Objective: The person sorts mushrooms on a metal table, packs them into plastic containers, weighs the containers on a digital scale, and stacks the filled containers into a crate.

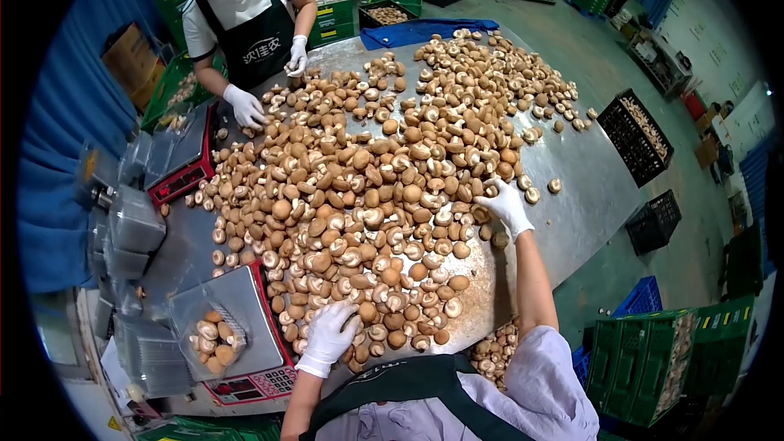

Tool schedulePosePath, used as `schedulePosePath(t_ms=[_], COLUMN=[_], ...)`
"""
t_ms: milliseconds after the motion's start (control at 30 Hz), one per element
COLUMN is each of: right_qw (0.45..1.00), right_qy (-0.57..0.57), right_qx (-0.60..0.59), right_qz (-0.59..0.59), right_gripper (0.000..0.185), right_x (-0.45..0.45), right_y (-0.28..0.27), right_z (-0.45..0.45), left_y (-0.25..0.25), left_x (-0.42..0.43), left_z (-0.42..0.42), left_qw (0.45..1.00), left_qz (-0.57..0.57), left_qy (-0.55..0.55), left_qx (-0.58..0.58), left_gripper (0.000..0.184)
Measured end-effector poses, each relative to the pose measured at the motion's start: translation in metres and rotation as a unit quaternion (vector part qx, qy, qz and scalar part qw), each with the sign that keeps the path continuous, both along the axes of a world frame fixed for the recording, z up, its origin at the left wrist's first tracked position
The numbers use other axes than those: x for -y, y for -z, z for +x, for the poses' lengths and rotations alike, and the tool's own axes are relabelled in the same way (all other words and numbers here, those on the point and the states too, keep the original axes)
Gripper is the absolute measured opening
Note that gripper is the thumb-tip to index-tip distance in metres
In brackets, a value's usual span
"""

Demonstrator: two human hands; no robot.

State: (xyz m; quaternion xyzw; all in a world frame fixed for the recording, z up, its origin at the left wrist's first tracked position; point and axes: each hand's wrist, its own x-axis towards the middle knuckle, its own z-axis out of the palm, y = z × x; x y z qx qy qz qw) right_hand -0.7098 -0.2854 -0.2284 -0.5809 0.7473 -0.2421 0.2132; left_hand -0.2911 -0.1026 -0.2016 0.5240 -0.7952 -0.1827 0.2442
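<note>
Mushrooms (367,180) blanket metal table (584,196)

A person's left hand (328,335), in a white glove, rests at the near edge of the heap, its fingers half bent and touching the mushrooms; whether it grips one cannot be told. The right hand (505,206), gloved to match, reaches to the heap's right side with fingers curled partway in among the caps; a hold on any single mushroom cannot be made out. The brown and pale mushrooms lie between the two hands and stretch to the table's far end, some caps up, others showing stems and gills. A few sit loose on bare metal beyond the right hand.

Just beside the left hand stands a scale (260,331) with a red frame, bearing a clear tray (238,328) of mushrooms. Stacked clear plastic boxes (139,216) line the table's left side, near a second red scale (181,184). Across the heap, a co-worker (260,41) in a dark apron leans in, both white-gloved hands at its edge. A blue cloth (425,31) lies at the table's far end. To the right, on the green floor (555,24), stand two black crates, the farther one (630,155) holding mushrooms and the nearer (655,222) just beside it. Green crates (633,363) are stacked close behind the person's right arm.
</note>
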Motion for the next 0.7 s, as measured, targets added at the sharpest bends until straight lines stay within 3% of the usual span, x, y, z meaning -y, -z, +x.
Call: schedulePosePath(t_ms=[100, 167, 233, 267, 367, 467, 700], right_qw=[0.995, 0.998, 0.995, 0.995, 0.997, 0.998, 0.995], right_qy=[-0.004, 0.0, 0.025, 0.009, -0.01, -0.032, 0.019], right_qx=[-0.099, -0.061, 0.092, 0.1, 0.067, -0.035, -0.072], right_qz=[0.004, 0.02, 0.005, -0.001, -0.047, 0.037, 0.062], right_gripper=[0.059, 0.055, 0.05, 0.047, 0.073, 0.096, 0.081], right_x=[0.006, 0.005, 0.009, 0.004, 0.005, 0.011, 0.016], right_y=[0.007, 0.003, 0.023, 0.017, 0.025, 0.005, 0.009], right_z=[0.015, 0.014, -0.003, -0.003, 0.004, 0.027, 0.032], left_y=[0.001, 0.002, 0.001, 0.0, 0.002, 0.003, 0.003], left_x=[0.0, 0.0, 0.001, 0.001, -0.001, 0.0, -0.001], left_z=[-0.001, -0.001, -0.003, -0.004, -0.005, -0.007, -0.009], left_qw=[1.0, 1.0, 1.0, 1.0, 1.0, 1.0, 0.999], left_qz=[0.017, 0.008, 0.006, 0.007, 0.004, 0.0, 0.008], left_qy=[0.0, 0.002, 0.001, 0.001, 0.004, 0.015, 0.019], left_qx=[-0.002, -0.008, -0.015, -0.021, -0.02, -0.02, -0.033], left_gripper=[0.022, 0.021, 0.021, 0.021, 0.02, 0.02, 0.019])
